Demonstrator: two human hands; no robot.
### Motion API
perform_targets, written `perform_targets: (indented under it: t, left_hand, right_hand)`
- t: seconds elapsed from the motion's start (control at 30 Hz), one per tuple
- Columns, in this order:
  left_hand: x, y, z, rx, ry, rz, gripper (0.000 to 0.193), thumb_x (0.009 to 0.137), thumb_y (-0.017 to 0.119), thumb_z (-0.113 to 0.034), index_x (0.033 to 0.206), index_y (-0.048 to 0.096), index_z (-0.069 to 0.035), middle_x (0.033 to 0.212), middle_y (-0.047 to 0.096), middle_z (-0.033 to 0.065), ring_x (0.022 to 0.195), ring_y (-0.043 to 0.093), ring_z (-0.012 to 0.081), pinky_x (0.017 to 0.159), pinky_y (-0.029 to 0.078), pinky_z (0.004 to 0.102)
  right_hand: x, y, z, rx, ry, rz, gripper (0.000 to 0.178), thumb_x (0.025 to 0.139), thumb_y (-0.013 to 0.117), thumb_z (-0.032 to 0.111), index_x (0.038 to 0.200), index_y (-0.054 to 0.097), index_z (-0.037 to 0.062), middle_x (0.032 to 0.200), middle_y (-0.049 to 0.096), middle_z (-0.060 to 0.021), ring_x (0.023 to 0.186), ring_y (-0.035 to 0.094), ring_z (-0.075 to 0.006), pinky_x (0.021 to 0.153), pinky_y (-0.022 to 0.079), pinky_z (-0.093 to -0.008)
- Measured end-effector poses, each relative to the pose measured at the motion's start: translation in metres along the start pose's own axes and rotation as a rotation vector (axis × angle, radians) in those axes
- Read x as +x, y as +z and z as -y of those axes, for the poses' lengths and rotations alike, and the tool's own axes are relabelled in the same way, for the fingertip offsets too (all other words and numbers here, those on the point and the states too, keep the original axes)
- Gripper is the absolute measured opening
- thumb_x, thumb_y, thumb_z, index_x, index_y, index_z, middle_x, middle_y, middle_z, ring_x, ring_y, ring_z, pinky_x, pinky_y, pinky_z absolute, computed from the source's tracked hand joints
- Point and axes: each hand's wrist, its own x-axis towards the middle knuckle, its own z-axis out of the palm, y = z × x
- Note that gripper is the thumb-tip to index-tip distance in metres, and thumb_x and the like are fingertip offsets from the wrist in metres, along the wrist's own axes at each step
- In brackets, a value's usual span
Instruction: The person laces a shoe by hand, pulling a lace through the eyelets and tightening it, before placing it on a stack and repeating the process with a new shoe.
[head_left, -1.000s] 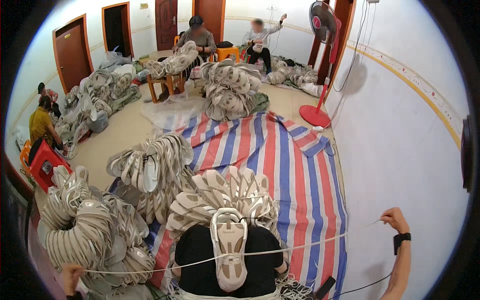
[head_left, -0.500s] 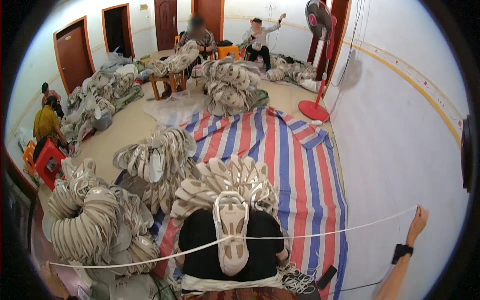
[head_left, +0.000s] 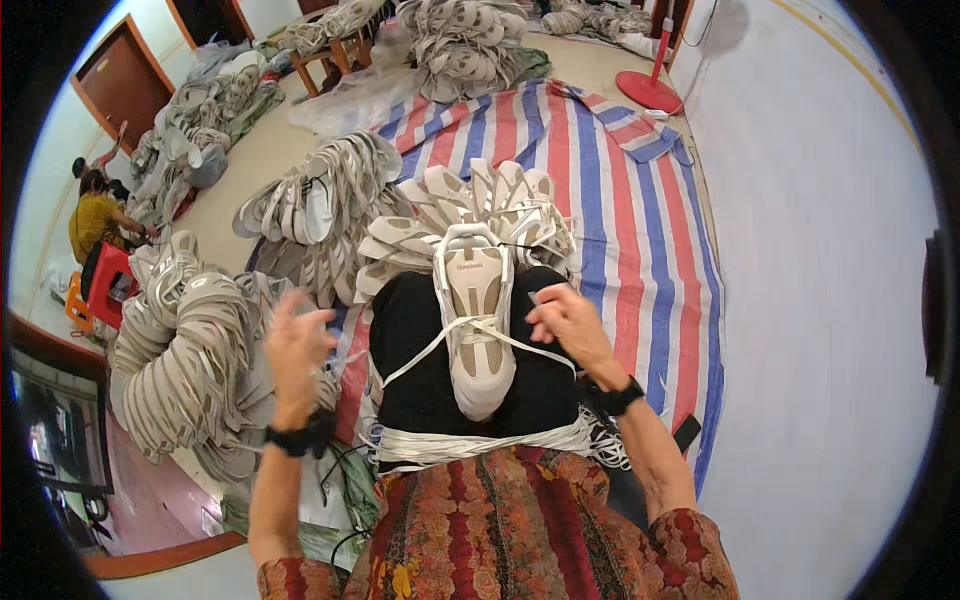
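Note:
A beige and white shoe upper [head_left: 477, 290] lies toe toward me on my black-trousered lap. A white shoelace [head_left: 425, 362] crosses its front part, and its two ends hang loosely to either side. To the left of the upper my left hand [head_left: 298, 345] is raised, fingers apart and slightly blurred, with nothing seen in it. My right hand [head_left: 568, 325] hovers just right of the upper, fingers curled; whether something small sits in them is hidden. Across my lap near my waist lies a bundle of white laces [head_left: 480, 446].
Fanned shoe uppers [head_left: 470, 195] lie beyond my knees, with stacked uppers [head_left: 190, 365] to the left. A striped sheet [head_left: 625, 270] covers the floor ahead and right. A phone-like black object [head_left: 687, 432] rests near my right forearm. A person in yellow [head_left: 95, 225] sits far left by a red chair [head_left: 108, 285].
Both hands have come inward from far out at the sides, where the lace was stretched taut. The lace now lies slack over the upper. The view has tilted further down.

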Motion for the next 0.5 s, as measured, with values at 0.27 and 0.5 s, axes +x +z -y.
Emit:
perform_targets:
  t: [0.27, 0.5]
  left_hand:
    - [0.004, 0.14, 0.01, -0.022, -0.038, 0.486, 0.015, 0.084, 0.052, -0.009, 0.088, 0.062, 0.002, 0.065, 0.061, 0.0035, 0.052, 0.054, 0.0072, 0.044, 0.042, 0.019]
    - [0.01, 0.169, 0.027, 0.472, 0.508, 0.513, 0.013, 0.082, 0.054, -0.008, 0.088, 0.062, 0.0, 0.066, 0.063, 0.0089, 0.055, 0.058, 0.0131, 0.052, 0.047, 0.0244]
  right_hand:
    - [0.015, 0.036, -0.015, -0.253, -0.05, -0.008, 0.012, 0.081, 0.05, 0.008, 0.082, 0.058, -0.001, 0.066, 0.061, -0.0064, 0.051, 0.058, -0.0115, 0.048, 0.045, -0.0244]
    - [0.026, 0.029, -0.024, -0.435, -0.164, 0.012, 0.013, 0.079, 0.052, 0.013, 0.082, 0.06, 0.0029, 0.064, 0.062, -0.0096, 0.057, 0.061, -0.02, 0.055, 0.047, -0.0317]
